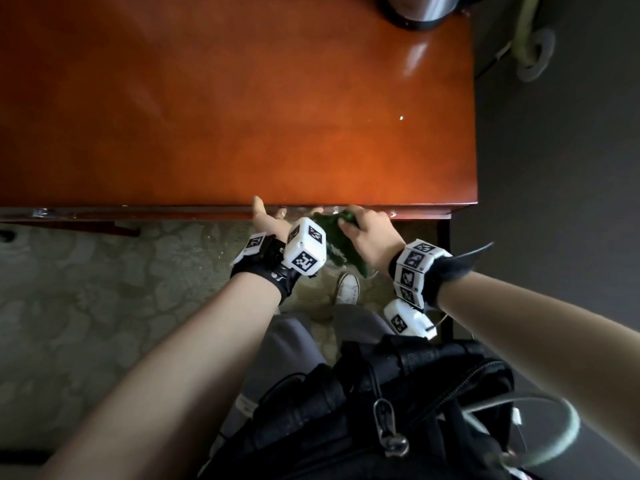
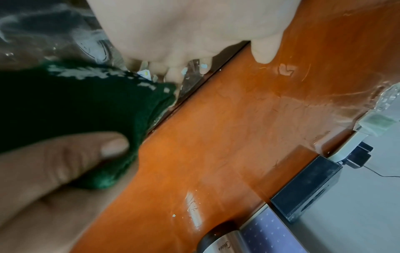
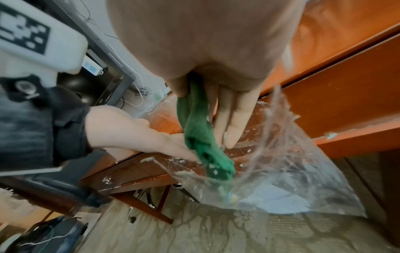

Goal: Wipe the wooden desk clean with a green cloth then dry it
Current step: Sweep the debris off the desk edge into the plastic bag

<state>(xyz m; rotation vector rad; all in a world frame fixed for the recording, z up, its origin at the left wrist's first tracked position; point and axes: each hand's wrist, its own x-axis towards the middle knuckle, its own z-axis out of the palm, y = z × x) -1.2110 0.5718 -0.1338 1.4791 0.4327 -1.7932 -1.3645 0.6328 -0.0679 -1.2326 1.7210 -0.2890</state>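
Now the green cloth (image 1: 337,237) hangs just off the surface's (image 1: 242,116) near edge, at about five o'clock in the head view, over a clear plastic bag (image 3: 281,179). It looks soft, limp and probably damp, flecked with crumbs, best bunched at its upper fold. The right hand (image 1: 367,237) has its grip curled round that fold; the left hand (image 1: 266,220) pinches the bag's rim against the edge, thumb on top.
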